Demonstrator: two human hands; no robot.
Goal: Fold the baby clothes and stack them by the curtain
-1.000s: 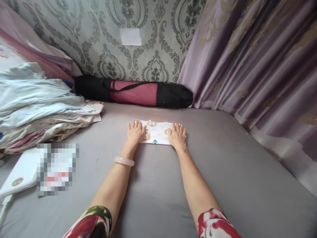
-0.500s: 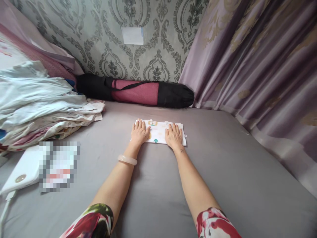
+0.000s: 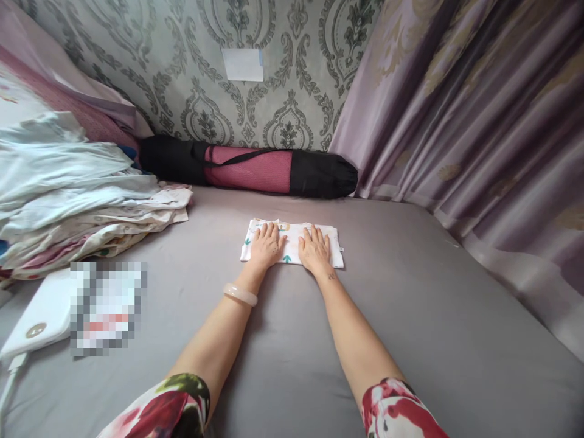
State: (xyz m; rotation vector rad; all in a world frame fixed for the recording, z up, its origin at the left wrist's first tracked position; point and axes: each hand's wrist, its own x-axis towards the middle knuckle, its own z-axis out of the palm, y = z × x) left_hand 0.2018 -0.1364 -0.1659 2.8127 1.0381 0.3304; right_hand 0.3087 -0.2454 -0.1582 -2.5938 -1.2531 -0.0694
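A white printed cloth (image 3: 293,243), folded into a flat rectangle, lies on the grey bed sheet (image 3: 292,340). Its print has small green and yellow figures, and a little tag sticks out on its right side. My left hand (image 3: 267,244) rests flat on the left half of it, fingers stretched forward. On the right half, my right hand (image 3: 316,248) lies palm down with fingers a little apart. Neither hand grips the cloth. Whether it is a garment or a plain cloth I cannot tell. A pale bangle (image 3: 240,295) circles my left wrist.
A heap of light clothes (image 3: 68,182) lies at the left. Below it are a white power bank (image 3: 41,319) with a cable and a blurred-out item (image 3: 109,307). A black and pink long bag (image 3: 249,169) lies along the wall; a purple curtain (image 3: 433,121) hangs at right.
My two hands have slid inward over the cloth, closer together, the left one farther. More of the cloth's left and right ends now shows.
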